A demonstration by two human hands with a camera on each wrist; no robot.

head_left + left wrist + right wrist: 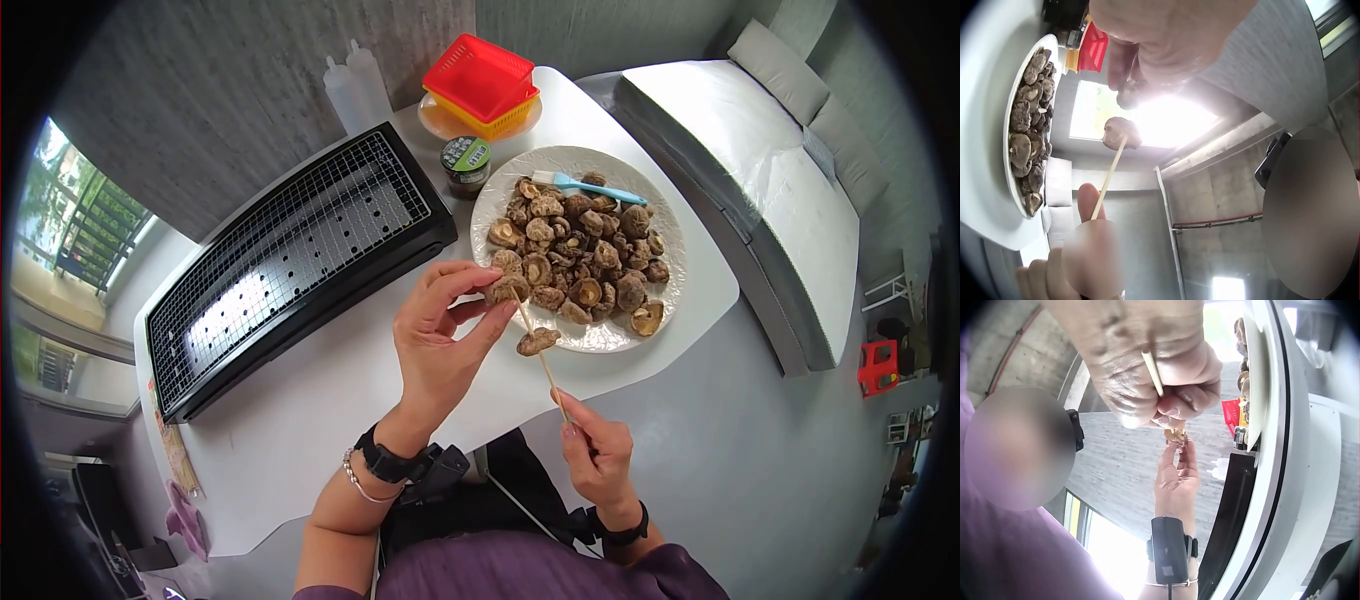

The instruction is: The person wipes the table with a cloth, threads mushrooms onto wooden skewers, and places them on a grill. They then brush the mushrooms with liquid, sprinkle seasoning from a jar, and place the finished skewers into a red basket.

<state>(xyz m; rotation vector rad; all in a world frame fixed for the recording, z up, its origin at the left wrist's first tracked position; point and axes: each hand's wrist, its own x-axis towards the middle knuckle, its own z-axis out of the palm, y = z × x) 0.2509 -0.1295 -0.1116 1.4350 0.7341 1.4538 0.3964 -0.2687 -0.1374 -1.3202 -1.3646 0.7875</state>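
Note:
My left hand (440,335) pinches a dried shiitake mushroom (508,290) between thumb and fingers at the upper end of a thin wooden skewer (548,374). Lower on that skewer a second mushroom (538,342) is threaded; it also shows in the left wrist view as a brown cap (1121,133). Below it, my right hand (600,455) grips the skewer, whose rear end (1152,374) sticks out of the fist in the right wrist view. Just beyond the hands, a white plate (672,262) bears a heap of dried mushrooms (605,250).
A light-blue brush (600,188) lies across the heap. Left of the plate are a green-lidded jar (466,165) and a long black grill (290,265) with a wire grate. Red (480,75) and yellow baskets (505,122) and white squeeze bottles (365,90) stand at the back of the table (330,420).

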